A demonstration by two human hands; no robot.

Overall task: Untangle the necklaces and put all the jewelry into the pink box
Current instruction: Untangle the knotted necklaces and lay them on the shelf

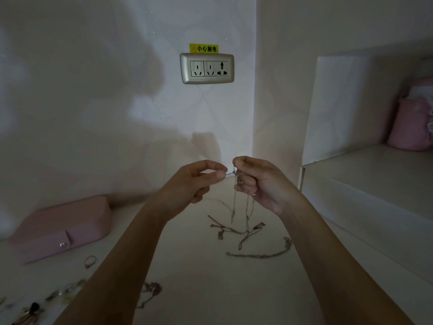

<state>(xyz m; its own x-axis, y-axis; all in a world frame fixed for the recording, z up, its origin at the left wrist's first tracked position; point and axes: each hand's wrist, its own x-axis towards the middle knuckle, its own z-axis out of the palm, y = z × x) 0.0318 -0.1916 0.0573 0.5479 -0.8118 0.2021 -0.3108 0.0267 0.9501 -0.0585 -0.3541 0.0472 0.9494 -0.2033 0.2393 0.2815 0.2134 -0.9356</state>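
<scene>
Working through the untangling step, up and well to the right of the pink box [63, 228]: left hand [196, 184] pinching 1 fine strand between thumb and forefinger, right hand [260, 181] curling round the gathered necklaces [236, 231], thin limp metal chains dangling onto the pale desk [210, 289]. Probably calling next for a slow, gentle pull through the knot. Leaving the smooth, padded, snap-tabbed box shut for now.

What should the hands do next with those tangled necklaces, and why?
Probably the left hand should gently draw its pinched strand sideways, away from the right hand. The right hand grips the bunched necklaces, their strands hang down crossed over each other, and the pink box is shut, so nothing looks ready to store.
</scene>
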